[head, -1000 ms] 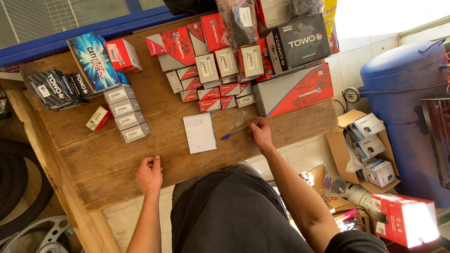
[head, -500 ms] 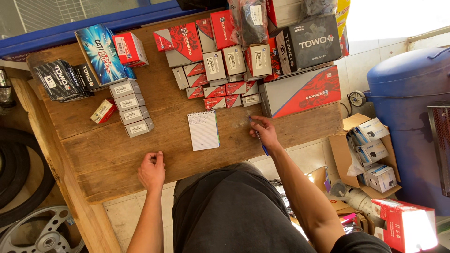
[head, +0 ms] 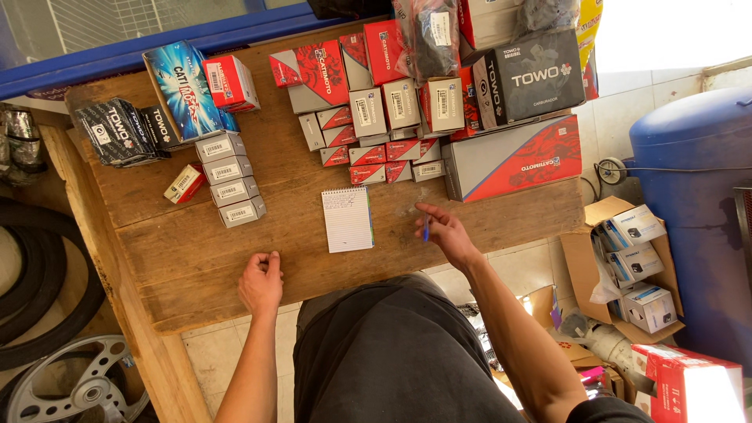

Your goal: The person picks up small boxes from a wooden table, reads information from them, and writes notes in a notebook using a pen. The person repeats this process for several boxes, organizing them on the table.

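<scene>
A small spiral notepad (head: pixel 348 218) with lined paper lies on the wooden table (head: pixel 235 251) in front of me. My right hand (head: pixel 444 229) hovers to the right of it and holds a blue pen (head: pixel 426 228) upright between the fingers. My left hand (head: pixel 262 283) rests on the table near its front edge, fingers curled, holding nothing. Behind the notepad stand rows of small red and grey boxes (head: pixel 368 133).
A column of several grey boxes (head: pixel 230 179) and a small red box (head: pixel 185 183) sit left of the notepad. Larger boxes (head: pixel 517 160) crowd the back right. A blue barrel (head: pixel 693 188), an open carton of boxes (head: pixel 634 266) and tyres (head: pixel 39 282) flank the table.
My right hand lifted the pen off the table beside the notepad and now holds it raised, a little further right. My left hand stayed put.
</scene>
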